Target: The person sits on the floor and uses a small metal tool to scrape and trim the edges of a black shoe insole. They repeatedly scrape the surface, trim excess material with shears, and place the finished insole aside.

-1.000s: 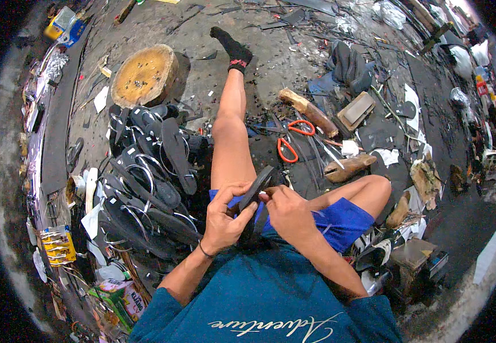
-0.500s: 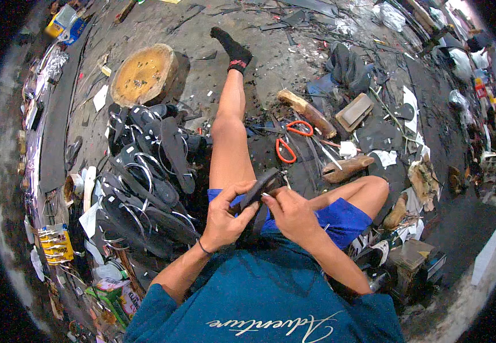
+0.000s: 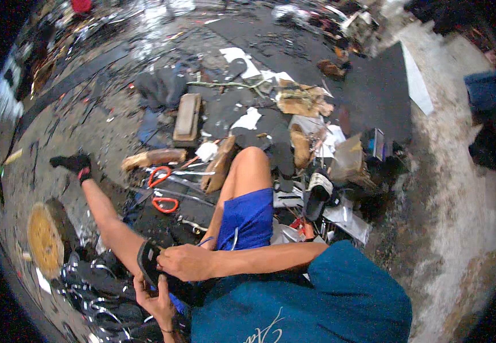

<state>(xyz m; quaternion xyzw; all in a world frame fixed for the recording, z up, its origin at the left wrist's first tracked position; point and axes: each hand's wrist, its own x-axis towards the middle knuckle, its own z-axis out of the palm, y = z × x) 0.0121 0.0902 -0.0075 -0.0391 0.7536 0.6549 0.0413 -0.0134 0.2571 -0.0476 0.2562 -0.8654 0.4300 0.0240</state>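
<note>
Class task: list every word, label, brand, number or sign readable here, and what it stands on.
Teal shirt: pale slanted script, partly cut off by the picture's lower edge; not copied here.
Held black sandal: nothing legible.
Slipper with pale strap: any marking too blurred to read.
No other readable lettering.

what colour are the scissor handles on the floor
Orange-red: the scissor handles show best in the head view, the only one here.
</note>
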